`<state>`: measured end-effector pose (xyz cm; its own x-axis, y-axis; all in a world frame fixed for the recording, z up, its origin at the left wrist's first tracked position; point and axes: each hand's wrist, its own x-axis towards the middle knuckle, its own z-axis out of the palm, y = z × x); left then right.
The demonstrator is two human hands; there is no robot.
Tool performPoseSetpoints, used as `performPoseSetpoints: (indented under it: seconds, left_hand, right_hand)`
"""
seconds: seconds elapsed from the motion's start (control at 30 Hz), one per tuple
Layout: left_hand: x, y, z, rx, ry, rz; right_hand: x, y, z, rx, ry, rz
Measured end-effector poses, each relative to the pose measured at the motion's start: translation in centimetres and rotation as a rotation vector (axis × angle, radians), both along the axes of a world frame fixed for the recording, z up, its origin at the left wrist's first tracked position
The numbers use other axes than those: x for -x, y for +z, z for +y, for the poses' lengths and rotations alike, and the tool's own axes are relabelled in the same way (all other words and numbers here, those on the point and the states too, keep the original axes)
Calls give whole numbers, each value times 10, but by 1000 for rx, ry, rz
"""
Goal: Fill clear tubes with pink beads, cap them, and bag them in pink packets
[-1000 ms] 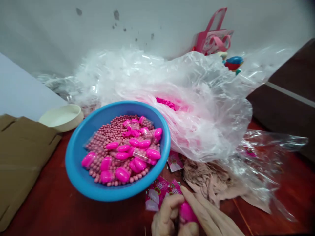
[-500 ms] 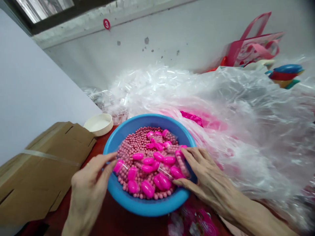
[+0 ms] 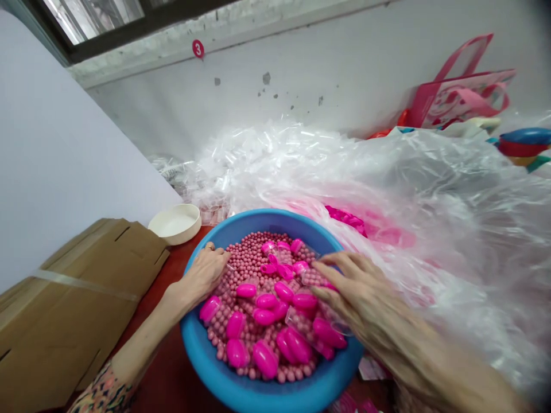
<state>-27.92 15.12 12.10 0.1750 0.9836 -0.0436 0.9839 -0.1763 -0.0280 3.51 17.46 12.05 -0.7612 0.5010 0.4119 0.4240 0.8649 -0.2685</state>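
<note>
A blue basin holds small pink beads and several clear tubes with bright pink caps, some with beads inside. My left hand reaches over the basin's left rim, its fingers curled down at the beads. A clear edge shows by those fingertips, but what they hold is hidden. On the right side, my right hand is over the capped tubes, slightly blurred, thumb and fingers apart. Beneath its thumb lies a clear tube with beads. A pink bow-shaped piece rests among the tubes.
Flattened brown cardboard lies to the left, with a shallow white dish behind it. Clear plastic bags heap up behind and right of the basin. A pink carry bag stands against the wall at the back right.
My left hand has moved from the basin's left rim forward and in over the beads. My right hand has lifted slightly off the tubes at the right. The view has shifted a little.
</note>
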Motion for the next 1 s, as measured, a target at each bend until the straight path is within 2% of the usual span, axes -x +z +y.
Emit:
performPoseSetpoints:
  seconds: [0.07,0.13,0.2,0.3,0.47,0.7,1.0]
  left_hand:
    - [0,0,1,26,4,25]
    - [1,1,1,37,4,28]
    - [4,1,1,40,-1,10]
    - [9,2,3,51,-18,-40]
    - [14,12,6,87,-10,-135]
    - [17,30,2,91,15,-220]
    - [18,42,-10,-14,90,-308]
  right_hand:
    - [20,9,19,42,-39,-78]
    - [44,10,36,24,-20,-84]
    - [66,0,46,10,35,-107]
    - [85,-21,46,-13,90,-137]
    - [81,-41,38,-53,98,-117]
    - [79,-58,53,-28,145,-87]
    - [70,-68,60,79,193,27]
